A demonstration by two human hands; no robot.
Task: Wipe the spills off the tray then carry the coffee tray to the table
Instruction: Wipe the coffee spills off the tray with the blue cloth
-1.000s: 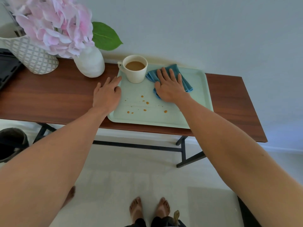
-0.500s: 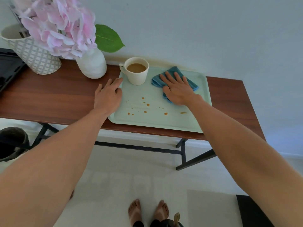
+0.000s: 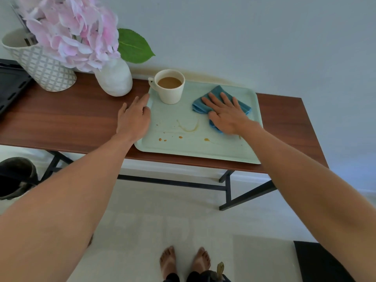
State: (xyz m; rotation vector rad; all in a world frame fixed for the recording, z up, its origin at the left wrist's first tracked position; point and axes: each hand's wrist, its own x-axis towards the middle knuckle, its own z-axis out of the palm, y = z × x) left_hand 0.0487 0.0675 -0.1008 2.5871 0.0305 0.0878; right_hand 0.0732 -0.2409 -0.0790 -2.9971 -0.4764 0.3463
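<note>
A pale green tray (image 3: 193,151) lies on a dark wooden console table (image 3: 61,121). A white cup of coffee (image 3: 170,86) stands in the tray's far left corner. Brown coffee drops and a curved smear (image 3: 188,127) mark the tray's middle. My right hand (image 3: 227,115) presses flat, fingers spread, on a folded blue cloth (image 3: 218,96) at the tray's right side. My left hand (image 3: 133,119) rests flat on the table, its fingers touching the tray's left rim.
A white vase (image 3: 114,78) with pink flowers (image 3: 75,31) and a patterned pot (image 3: 42,66) stand at the table's back left. A black object (image 3: 10,84) lies at the far left. A dark bin (image 3: 16,176) sits on the floor left.
My right hand has slid the cloth rightwards across the tray. Some drops have turned into a curved smear. My left hand has stayed on the tray's left rim.
</note>
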